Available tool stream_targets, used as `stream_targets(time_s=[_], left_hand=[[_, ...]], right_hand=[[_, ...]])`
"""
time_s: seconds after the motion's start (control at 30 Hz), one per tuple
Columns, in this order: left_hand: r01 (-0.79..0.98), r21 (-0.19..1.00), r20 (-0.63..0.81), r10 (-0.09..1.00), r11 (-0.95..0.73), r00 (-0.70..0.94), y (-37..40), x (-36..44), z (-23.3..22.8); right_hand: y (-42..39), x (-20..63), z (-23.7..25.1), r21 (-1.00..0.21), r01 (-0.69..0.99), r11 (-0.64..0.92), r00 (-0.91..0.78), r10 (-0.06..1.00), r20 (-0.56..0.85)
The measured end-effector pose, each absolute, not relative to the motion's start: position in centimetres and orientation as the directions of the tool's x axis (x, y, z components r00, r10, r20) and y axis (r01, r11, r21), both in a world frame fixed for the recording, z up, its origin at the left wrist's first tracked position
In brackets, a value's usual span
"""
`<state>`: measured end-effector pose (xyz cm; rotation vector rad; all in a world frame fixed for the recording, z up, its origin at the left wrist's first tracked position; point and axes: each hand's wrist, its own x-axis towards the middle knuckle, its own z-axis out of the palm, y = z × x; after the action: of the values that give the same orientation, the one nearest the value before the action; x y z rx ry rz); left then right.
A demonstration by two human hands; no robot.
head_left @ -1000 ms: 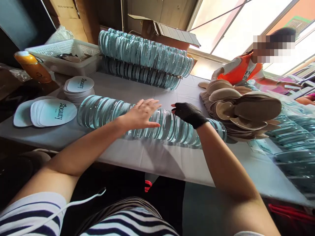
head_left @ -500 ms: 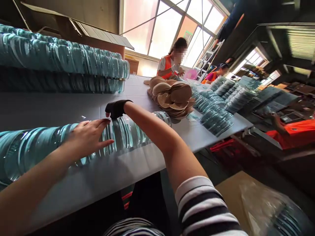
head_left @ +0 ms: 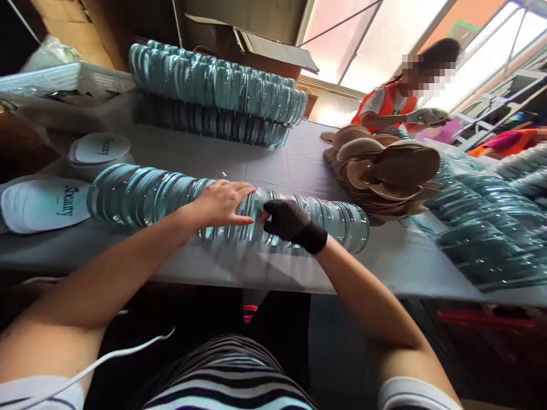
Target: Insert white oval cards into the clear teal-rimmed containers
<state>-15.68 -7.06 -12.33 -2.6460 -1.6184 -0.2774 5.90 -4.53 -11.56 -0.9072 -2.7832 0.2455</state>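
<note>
Left hand (head_left: 222, 202) flat, gloved right hand (head_left: 290, 225) curled, both on disc row (head_left: 141, 193)

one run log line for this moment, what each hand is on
left hand: flat on row of clear lids | right hand: gloved, fingers at same row | table: second lid row, tan cups

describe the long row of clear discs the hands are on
The row of clear plastic discs lies on its side along the grey table, near its front edge. The discs are thin, round, blue-green tinted and glossy, packed face to face like a tube. The bare left hand rests flat on top near the middle; the right hand, in a black mesh glove, presses on it just beside.
</note>
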Motion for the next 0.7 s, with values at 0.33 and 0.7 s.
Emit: stream_targets(time_s=[0.33, 0.7], left_hand=[[0.870, 0.095, 0.121, 0.873, -0.483, 0.472, -7.3, -16.0, -11.5], [0.819, 0.084, 0.236, 0.810, -0.567, 0.537, -6.0, -10.8, -13.2]], right_hand=[[-12.5, 7.0, -20.3, 0.003, 0.705, 0.710, -0.710, 0.705, -0.015], [6.6, 7.1, -8.2, -0.033, 0.807, 0.590, -0.573, 0.767, -0.289]])
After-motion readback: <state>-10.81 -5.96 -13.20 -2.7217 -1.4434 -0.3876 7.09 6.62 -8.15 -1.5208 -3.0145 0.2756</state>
